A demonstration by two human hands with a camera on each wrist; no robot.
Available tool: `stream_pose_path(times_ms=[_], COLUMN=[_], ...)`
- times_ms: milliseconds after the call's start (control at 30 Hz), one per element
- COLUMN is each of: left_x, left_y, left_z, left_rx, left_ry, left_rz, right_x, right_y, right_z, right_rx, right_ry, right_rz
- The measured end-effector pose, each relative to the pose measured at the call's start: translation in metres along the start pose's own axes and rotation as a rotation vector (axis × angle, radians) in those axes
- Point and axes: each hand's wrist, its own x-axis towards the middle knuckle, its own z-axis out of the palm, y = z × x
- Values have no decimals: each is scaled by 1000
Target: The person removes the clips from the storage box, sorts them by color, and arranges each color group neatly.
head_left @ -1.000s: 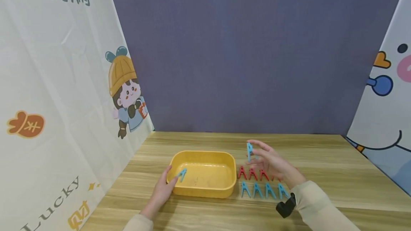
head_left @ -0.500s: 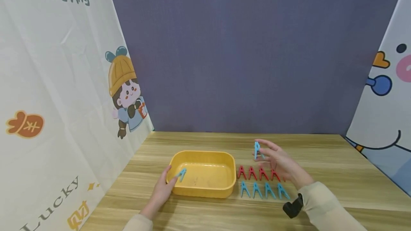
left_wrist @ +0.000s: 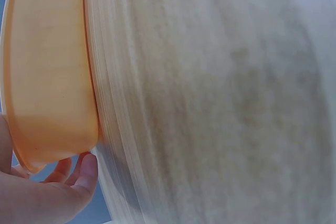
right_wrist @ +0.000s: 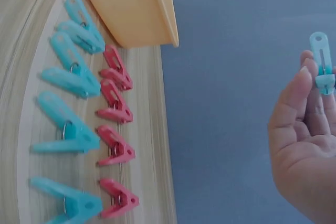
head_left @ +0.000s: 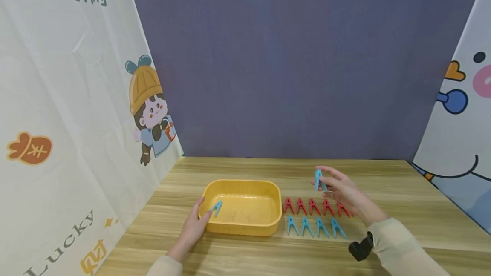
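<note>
My left hand (head_left: 194, 225) grips the left end of a yellow plastic tub (head_left: 245, 228), thumb over the rim and fingers along the outside. Inside the tub near that thumb is a light-blue clothespin (head_left: 218, 208); whether the thumb touches it I cannot tell. My right hand (head_left: 340, 188) is raised above the far side of the table, pinching another light-blue clothespin (head_left: 318, 178) between thumb and fingers. In the right wrist view this held clothespin (right_wrist: 322, 59) points upward. Below the hand lie a row of red clothespins (head_left: 313, 207) and a nearer row of blue clothespins (head_left: 306, 227).
Both rows start just right of the tub on the wood-grain table (head_left: 238, 254). A dark grey-blue backdrop (head_left: 291, 76) rises at the table's far edge. Printed white sheets hang at the left (head_left: 76, 97) and right (head_left: 456, 131).
My right hand has moved to the right with the blue clothespin, uncovering the right end of the red row. My left hand and the tub have stayed put.
</note>
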Motion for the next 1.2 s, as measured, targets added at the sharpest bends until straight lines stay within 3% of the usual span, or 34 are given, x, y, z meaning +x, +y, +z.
stream_pose_path(times_ms=[200, 600, 933, 1200], left_x=[0, 1, 2, 1], left_y=[0, -1, -3, -2], left_z=[0, 1, 1, 1], left_rx=[-2, -5, -6, -4], left_ry=[0, -2, 2, 11], left_rz=[4, 16, 19, 38], right_x=[-6, -18, -29, -38], right_y=[0, 2, 8, 12], right_z=[-10, -33, -60, -72], right_rx=[-4, -121, -7, -108], right_ry=[-15, -62, -159, -69], right_rz=[-10, -15, 25, 112])
